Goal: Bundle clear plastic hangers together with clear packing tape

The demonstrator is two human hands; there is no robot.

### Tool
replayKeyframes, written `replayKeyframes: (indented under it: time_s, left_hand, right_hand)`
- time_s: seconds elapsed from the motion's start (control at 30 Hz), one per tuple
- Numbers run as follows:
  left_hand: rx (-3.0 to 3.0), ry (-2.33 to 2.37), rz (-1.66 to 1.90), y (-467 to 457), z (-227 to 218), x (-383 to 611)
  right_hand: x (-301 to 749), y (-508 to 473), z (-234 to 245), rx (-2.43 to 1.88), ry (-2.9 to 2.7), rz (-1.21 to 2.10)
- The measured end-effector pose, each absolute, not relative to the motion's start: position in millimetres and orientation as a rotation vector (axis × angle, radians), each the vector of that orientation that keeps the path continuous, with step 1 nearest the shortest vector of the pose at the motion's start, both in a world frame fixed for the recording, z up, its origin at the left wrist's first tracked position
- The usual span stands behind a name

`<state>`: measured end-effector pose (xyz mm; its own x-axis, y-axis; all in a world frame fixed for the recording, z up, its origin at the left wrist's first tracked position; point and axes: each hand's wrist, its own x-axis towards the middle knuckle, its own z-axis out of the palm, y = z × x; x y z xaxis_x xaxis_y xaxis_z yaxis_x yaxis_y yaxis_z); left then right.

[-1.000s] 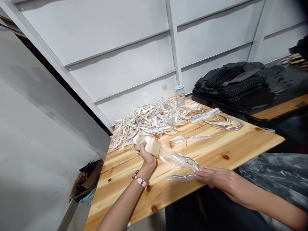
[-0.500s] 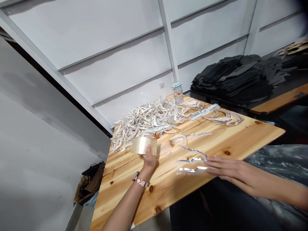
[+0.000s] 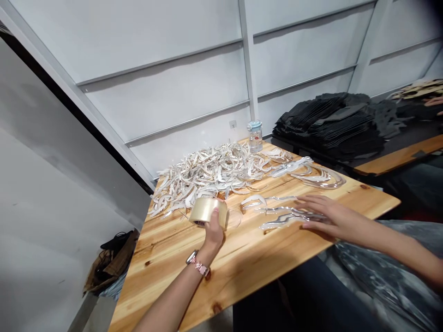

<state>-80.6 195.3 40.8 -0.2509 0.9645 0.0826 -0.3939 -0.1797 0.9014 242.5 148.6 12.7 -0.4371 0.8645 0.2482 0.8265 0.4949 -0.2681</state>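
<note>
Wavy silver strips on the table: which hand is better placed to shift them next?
Right, I'd say. The right hand lies over the ends of the silver strips, fingers extended; the left hand is occupied, gripping the tape roll.

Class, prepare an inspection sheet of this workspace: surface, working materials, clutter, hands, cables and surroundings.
Surface: wooden table with visible knots.
Materials: packing tape roll; silvery wavy strips lying on the table.
Clutter: loose pile of curved white pieces; bottle with blue lid near the wall.
Hands: left hand grips the roll; right hand outstretched over the strips.
Cables: nothing seen.
Surroundings: white panelled wall; stacked black sheets; another person's hand at the right edge.
</note>
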Motion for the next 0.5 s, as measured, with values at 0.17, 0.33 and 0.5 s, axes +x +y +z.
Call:
replayKeyframes:
  time_s: [0.17, 0.33, 0.5]
  left_hand:
    - [0.88, 0.969, 1.656, 194.5, 36.3, -83.2]
    - [0.995, 0.962, 1.634, 198.5, 28.2, -86.6]
    - [0.986, 0.955, 1.588, 202.3, 21.7, -87.4]
  right_hand:
    - [197.8, 124.6, 3.3, -1.353, -2.457, 0.094]
    - [214.3, 89.3, -23.0, -1.172, -2.559, -0.084]
    - [240.1, 86.5, -33.1, -1.06, -2.401, -0.137]
